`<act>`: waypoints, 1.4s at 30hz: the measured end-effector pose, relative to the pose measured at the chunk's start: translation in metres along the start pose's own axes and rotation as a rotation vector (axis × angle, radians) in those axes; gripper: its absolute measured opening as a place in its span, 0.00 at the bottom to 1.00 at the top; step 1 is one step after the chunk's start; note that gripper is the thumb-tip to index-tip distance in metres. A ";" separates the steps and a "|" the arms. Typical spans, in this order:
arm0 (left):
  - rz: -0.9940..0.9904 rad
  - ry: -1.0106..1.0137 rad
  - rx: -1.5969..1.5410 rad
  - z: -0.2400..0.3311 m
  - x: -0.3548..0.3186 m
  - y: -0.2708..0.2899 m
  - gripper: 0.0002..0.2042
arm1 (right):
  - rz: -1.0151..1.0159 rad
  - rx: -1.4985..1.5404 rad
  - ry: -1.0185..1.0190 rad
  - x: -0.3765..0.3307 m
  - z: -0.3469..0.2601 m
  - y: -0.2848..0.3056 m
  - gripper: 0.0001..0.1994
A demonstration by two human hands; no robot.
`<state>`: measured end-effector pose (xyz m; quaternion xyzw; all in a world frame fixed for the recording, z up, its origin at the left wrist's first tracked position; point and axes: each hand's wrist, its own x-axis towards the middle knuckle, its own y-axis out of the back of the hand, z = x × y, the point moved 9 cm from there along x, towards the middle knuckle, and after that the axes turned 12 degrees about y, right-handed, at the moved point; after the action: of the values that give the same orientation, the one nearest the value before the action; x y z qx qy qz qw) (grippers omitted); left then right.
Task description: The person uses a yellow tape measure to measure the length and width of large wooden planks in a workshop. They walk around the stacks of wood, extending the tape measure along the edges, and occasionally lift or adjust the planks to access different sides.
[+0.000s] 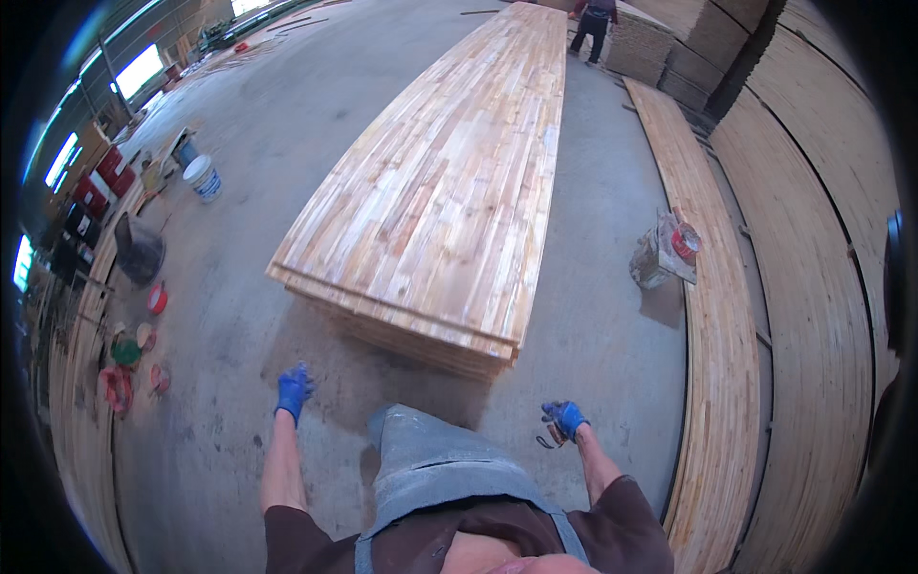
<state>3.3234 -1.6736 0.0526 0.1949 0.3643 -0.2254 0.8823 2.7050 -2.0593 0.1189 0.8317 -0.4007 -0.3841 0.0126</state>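
A long stack of wooden panels [449, 191], made of glued light and reddish strips, stretches away in front of me. My left hand [295, 390], in a blue glove, hangs left of the stack's near end, its fingers loosely extended and nothing visible in them. On the other side, my right hand [566, 419], also blue-gloved, is closed on a small brownish object with a dark loop [551, 437]; its exact kind is too small to tell. Neither hand touches the panels. A grey apron [449, 469] covers my front.
To the right, a crusted stand [660, 258] bears a red tub [685, 241] beside a low, long panel stack [712, 316]. Taller board stacks [803, 230] rise beyond. At left are a white bucket [202, 178], a dark bucket [140, 251] and red containers [117, 387]. Another person [595, 27] stands at the far end.
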 end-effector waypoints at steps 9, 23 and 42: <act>0.516 -0.422 0.618 0.250 0.223 0.035 0.29 | 0.281 0.103 0.167 0.137 -0.145 -0.009 0.15; 0.556 -0.261 1.254 0.341 0.307 -0.013 0.27 | 0.424 -0.313 -0.072 0.162 -0.186 -0.020 0.16; 0.610 -0.142 0.969 0.332 0.354 0.005 0.40 | 0.152 -0.163 -0.219 0.156 -0.189 -0.019 0.20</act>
<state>3.7341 -1.9285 0.0135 0.6576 0.0865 -0.1144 0.7396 2.9000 -2.2060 0.1473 0.7482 -0.4290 -0.5019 0.0653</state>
